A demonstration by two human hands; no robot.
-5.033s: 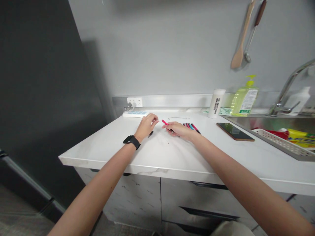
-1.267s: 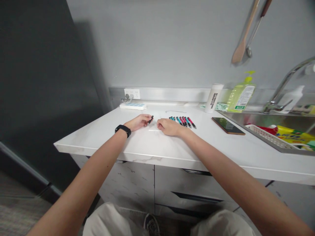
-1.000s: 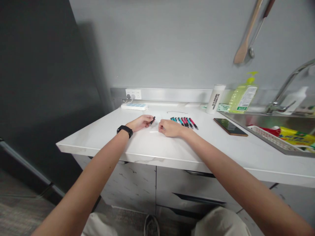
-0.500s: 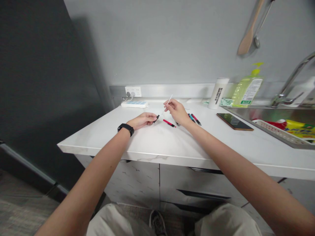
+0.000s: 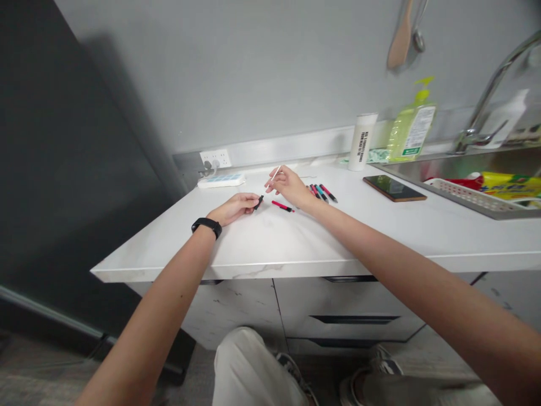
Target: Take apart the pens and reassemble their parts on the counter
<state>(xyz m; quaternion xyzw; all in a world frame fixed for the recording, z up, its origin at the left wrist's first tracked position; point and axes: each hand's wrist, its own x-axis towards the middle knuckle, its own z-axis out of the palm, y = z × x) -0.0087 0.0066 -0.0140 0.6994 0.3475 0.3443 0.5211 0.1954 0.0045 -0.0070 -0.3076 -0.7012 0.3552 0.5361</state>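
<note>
Fingertips of the left hand point(image 5: 239, 208) are pinched together on a short black pen part point(image 5: 258, 203), just above the white bench point(image 5: 253, 243). Over to its right, the right hand point(image 5: 288, 186) has its grip closed on a thin white stick point(image 5: 275, 173), held at a slant, its upper end poking above the fingers. The stick's lower end points down toward the black part; from where I stand I can't tell whether they touch.

A red pen piece point(image 5: 283, 206) with a black section lies on the bench just below the right hand. Beyond that wrist, red and blue pens point(image 5: 323, 193) lie side by side, partly hidden by the hand. Farther right there's a dark phone point(image 5: 395, 188) lying flat near the sink point(image 5: 443, 164), with a white bottle point(image 5: 362, 142) and a green pump bottle point(image 5: 412, 132) upright behind it. A power strip point(image 5: 221, 180) sits near the wall at the left.
</note>
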